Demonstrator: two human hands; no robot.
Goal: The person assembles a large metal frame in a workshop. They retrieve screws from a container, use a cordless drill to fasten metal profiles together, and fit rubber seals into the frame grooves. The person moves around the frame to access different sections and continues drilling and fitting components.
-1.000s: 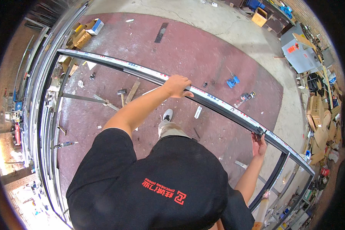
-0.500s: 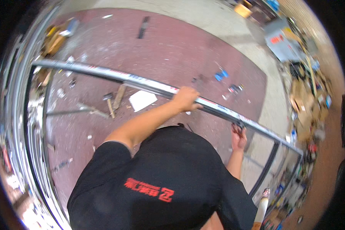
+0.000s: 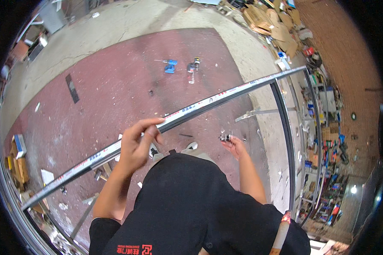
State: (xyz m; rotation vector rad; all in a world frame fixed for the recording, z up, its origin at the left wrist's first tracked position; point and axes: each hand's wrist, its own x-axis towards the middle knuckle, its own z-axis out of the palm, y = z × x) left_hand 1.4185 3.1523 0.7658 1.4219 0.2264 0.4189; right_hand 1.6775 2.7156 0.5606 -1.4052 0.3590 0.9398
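Observation:
A long metal frame rail (image 3: 200, 106), dark with a printed white protective film along its top, slants across in front of me, rising to the right. My left hand (image 3: 138, 144) is at its near side, thumb and fingers apart and loosely bent. The fingertips overlap the rail; whether they touch it is unclear. Nothing shows in that hand. On the near side of the rail, away from it, my right hand (image 3: 236, 148) pinches a small black-and-silver metal fitting (image 3: 225, 137). Its exact kind is too small to make out.
Beyond the rail, a blue cordless drill (image 3: 170, 66) and another power tool (image 3: 194, 67) lie on the dark red floor mat (image 3: 123, 80). Dark crossbars (image 3: 287, 136) join the rail at right. Flattened cardboard (image 3: 268, 25) is heaped far right. A lit cigarette (image 3: 281, 233) shows low right.
The view has swung right, so the rail now slants the other way. My left hand has loosened from its wrap over the rail. My right hand has come away from the rail with the fitting.

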